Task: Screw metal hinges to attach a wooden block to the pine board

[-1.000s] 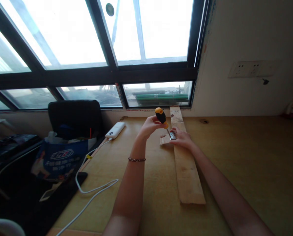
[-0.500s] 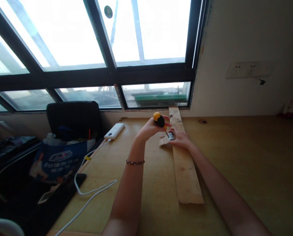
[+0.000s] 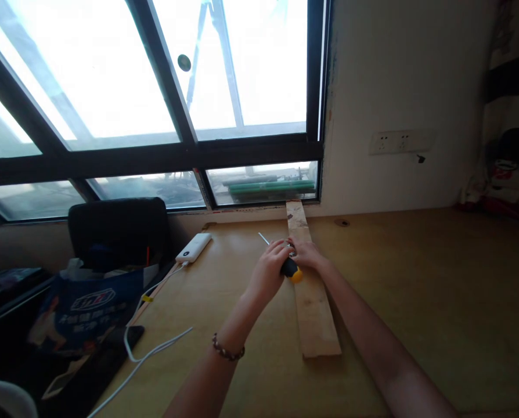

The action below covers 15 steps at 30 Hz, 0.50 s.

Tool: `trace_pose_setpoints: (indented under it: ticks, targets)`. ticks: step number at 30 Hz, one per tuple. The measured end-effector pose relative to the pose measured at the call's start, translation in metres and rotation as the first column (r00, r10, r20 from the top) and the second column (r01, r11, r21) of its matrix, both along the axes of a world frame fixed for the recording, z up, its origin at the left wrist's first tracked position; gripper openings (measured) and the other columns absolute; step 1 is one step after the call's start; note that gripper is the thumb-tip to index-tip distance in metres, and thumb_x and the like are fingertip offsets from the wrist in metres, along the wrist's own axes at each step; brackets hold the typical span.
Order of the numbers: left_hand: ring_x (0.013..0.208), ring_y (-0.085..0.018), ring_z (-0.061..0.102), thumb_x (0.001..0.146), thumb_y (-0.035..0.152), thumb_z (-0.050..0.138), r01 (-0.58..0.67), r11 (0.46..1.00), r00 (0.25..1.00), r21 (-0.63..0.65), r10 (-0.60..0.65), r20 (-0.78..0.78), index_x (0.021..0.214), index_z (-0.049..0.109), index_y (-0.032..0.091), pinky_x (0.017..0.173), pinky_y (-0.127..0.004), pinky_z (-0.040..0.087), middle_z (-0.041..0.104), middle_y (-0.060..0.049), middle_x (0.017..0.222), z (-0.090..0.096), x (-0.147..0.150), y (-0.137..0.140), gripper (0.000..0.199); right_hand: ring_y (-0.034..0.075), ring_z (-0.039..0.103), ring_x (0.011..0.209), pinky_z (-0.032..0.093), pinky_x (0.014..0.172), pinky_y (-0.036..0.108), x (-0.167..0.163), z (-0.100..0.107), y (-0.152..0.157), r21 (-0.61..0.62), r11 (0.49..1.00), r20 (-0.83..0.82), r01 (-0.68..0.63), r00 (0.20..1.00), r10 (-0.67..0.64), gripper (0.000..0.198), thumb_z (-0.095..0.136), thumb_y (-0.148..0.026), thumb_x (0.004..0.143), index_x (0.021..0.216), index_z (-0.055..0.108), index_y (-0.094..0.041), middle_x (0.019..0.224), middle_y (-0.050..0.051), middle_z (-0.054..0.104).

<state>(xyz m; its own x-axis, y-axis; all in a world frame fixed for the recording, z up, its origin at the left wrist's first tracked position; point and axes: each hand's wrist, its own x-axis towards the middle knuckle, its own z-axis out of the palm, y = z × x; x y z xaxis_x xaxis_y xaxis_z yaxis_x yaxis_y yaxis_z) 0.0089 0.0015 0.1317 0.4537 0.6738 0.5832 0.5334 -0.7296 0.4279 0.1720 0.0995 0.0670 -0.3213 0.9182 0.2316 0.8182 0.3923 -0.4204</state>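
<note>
My left hand (image 3: 268, 268) is closed around a screwdriver (image 3: 291, 270) with a black and yellow handle. Its thin shaft points up and to the left, away from the board, and the yellow end hangs over the wood. My right hand (image 3: 309, 254) rests on a long wooden board (image 3: 316, 316), its fingers closed on a small silver hinge (image 3: 291, 251) at the board's left edge. Fingers of both hands nearly meet there and cover most of the hinge. The board lies lengthwise on the wooden table (image 3: 385, 302).
A white power bank (image 3: 194, 248) with a white cable (image 3: 159, 349) lies at the table's left edge. Beyond that edge stand a black chair (image 3: 118, 226) and a blue bag (image 3: 85, 307). The window (image 3: 242, 151) and a wall with sockets (image 3: 402, 141) bound the far side.
The screwdriver has turned over in my left hand: its tip has left the hinge and now points up-left, handle end toward me. My right hand stays at the hinge. The view has shifted slightly.
</note>
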Motion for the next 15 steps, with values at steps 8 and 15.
trace_pose_setpoints:
  ticks: [8, 15]
  targets:
    - [0.130, -0.025, 0.033, 0.082, 0.008, 0.040, -0.001, 0.970, 0.993, 0.241, 0.029, -0.114, 0.125, 0.048, 0.020, 0.105, -0.052, 0.031, 0.051, -0.014, 0.128, -0.037, 0.000, -0.039, 0.045, 0.017, 0.065, 0.072, 0.053, 0.066, 0.033, -0.012, 0.013, -0.115, -0.196, 0.972, -0.755, -0.131, 0.653, -0.064, 0.036, 0.042, -0.047, 0.083, 0.108, 0.052, -0.022, 0.098, 0.005, 0.064]
    - [0.132, -0.025, 0.028, 0.087, 0.013, 0.038, 0.189, 0.950, 0.974, 0.247, -0.150, -0.169, 0.134, 0.039, 0.017, 0.106, -0.049, 0.033, 0.050, -0.016, 0.129, -0.064, 0.053, -0.080, 0.047, 0.024, 0.060, 0.097, 0.053, 0.074, 0.036, 0.011, -0.028, -0.226, -0.439, 0.898, -0.867, 0.022, 0.251, -0.430, 0.046, 0.049, -0.063, 0.072, 0.092, 0.060, -0.023, 0.101, 0.007, 0.064]
